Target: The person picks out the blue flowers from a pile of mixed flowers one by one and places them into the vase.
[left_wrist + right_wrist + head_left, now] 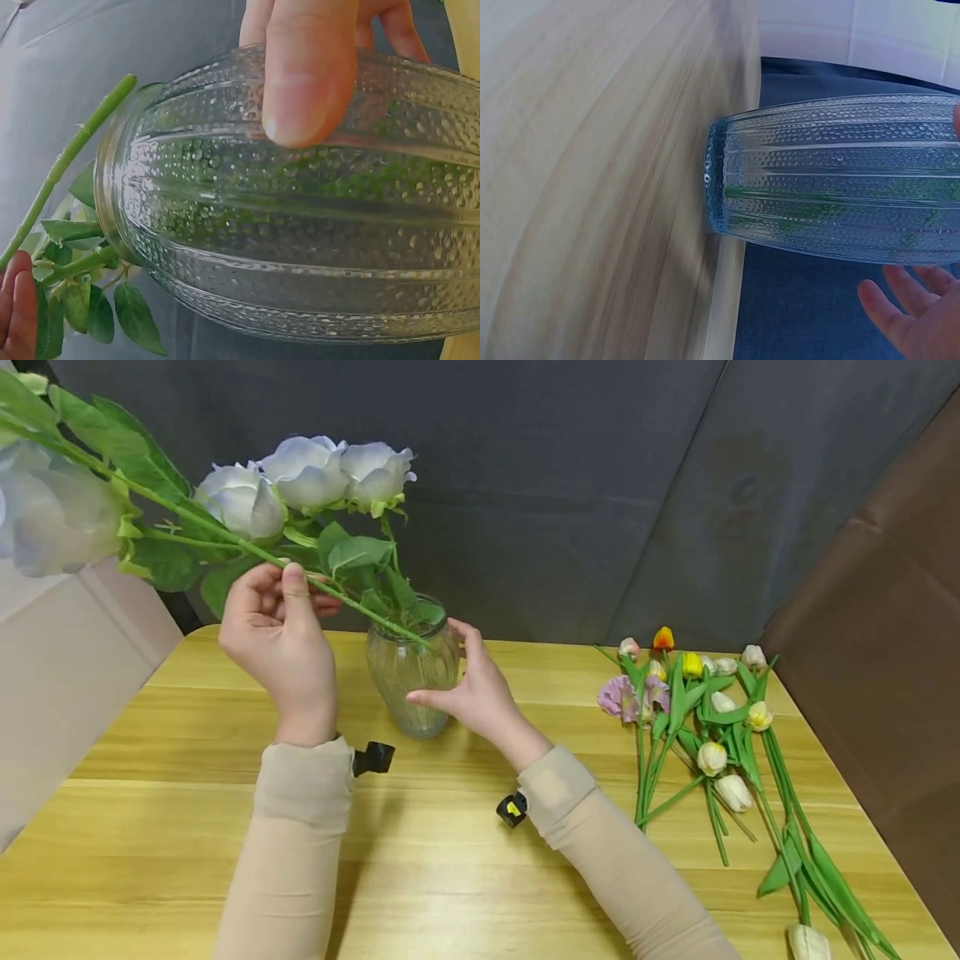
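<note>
Between thumb and fingers my left hand [281, 627] pinches the green stem of a pale blue-white artificial rose [56, 514]. Its large bloom and leaves lean to the far left. The cut stem end [124, 86] is at the rim of a clear ribbed glass vase [412, 689], outside the mouth. My right hand [480, 689] grips the vase, thumb [307, 105] across the front and fingers on the far side. Other pale blue-white roses [307, 472] rise above the vase, and green stems show through its bumpy glass. Part of the left hand's fingers is hidden by the stem.
Artificial tulips [712, 758] in white, yellow, pink and orange lie on the right side of the wooden table [450, 860], with purple flowers [619, 697] among them. Dark cloth [525, 502] hangs behind the table. A brown panel [877, 610] stands at the right.
</note>
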Demonstrator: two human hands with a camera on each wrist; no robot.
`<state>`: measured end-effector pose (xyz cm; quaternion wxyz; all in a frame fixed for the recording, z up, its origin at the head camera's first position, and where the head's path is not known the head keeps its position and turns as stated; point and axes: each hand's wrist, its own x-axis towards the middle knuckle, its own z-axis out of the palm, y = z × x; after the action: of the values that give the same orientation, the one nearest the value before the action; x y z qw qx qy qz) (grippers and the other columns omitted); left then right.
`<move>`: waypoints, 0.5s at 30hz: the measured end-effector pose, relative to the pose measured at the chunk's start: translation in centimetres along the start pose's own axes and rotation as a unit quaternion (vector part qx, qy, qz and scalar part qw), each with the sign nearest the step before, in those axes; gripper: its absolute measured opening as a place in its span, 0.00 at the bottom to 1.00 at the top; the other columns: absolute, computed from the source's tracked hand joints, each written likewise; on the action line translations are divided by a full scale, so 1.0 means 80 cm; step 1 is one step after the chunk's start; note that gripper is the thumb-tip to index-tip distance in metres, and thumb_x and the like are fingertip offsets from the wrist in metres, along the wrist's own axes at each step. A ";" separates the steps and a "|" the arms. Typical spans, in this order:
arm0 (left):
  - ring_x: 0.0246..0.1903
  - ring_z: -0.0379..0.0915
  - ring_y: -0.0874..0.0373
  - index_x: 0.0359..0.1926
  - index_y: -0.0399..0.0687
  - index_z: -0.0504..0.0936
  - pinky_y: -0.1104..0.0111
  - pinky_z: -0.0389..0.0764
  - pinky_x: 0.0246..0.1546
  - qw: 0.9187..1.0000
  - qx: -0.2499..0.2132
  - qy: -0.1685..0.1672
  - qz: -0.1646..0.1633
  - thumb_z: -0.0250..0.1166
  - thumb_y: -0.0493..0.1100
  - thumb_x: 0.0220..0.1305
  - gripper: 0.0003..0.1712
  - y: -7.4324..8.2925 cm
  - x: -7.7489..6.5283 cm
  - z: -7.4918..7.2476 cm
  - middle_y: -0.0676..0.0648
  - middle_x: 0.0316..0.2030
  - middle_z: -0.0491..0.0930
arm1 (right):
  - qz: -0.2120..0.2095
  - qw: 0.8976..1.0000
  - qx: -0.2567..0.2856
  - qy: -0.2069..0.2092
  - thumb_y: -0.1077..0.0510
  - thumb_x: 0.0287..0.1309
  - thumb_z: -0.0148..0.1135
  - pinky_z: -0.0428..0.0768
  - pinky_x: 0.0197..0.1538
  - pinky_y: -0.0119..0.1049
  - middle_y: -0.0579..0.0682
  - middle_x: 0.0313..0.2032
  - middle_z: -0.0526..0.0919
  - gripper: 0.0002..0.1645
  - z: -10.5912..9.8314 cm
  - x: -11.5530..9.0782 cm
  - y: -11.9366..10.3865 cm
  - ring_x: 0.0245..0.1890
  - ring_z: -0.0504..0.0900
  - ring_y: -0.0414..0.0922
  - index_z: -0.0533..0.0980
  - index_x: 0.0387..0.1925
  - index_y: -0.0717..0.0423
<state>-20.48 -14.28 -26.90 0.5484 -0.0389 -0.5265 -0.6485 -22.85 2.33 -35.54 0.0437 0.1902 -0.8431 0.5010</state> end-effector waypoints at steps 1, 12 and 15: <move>0.17 0.78 0.55 0.31 0.36 0.79 0.67 0.81 0.25 1.000 0.001 0.001 0.001 0.64 0.36 0.63 0.06 -0.001 0.001 0.000 0.39 0.23 0.78 | 0.000 1.000 0.000 0.000 0.41 0.39 0.78 0.69 0.60 0.45 0.48 0.66 0.62 0.64 0.000 0.000 0.000 0.63 0.65 0.46 0.49 0.72 0.44; 0.18 0.76 0.54 0.32 0.38 0.80 0.67 0.81 0.26 0.999 0.010 0.016 0.028 0.63 0.38 0.64 0.06 0.002 0.006 0.002 0.41 0.23 0.78 | -0.006 1.000 -0.001 0.003 0.41 0.39 0.78 0.70 0.59 0.45 0.48 0.65 0.63 0.63 0.002 -0.001 0.001 0.62 0.66 0.45 0.49 0.71 0.44; 0.18 0.76 0.54 0.32 0.39 0.80 0.67 0.81 0.27 0.999 0.009 0.018 0.034 0.62 0.38 0.65 0.06 0.004 0.007 0.004 0.41 0.24 0.79 | -0.009 1.000 -0.004 0.005 0.41 0.39 0.78 0.70 0.59 0.45 0.48 0.64 0.64 0.63 0.002 -0.001 0.001 0.61 0.66 0.45 0.49 0.71 0.44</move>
<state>-20.58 -14.40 -26.18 0.5799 -0.0402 -0.5206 -0.6253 -22.76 2.26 -35.73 0.0532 0.1954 -0.8434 0.4977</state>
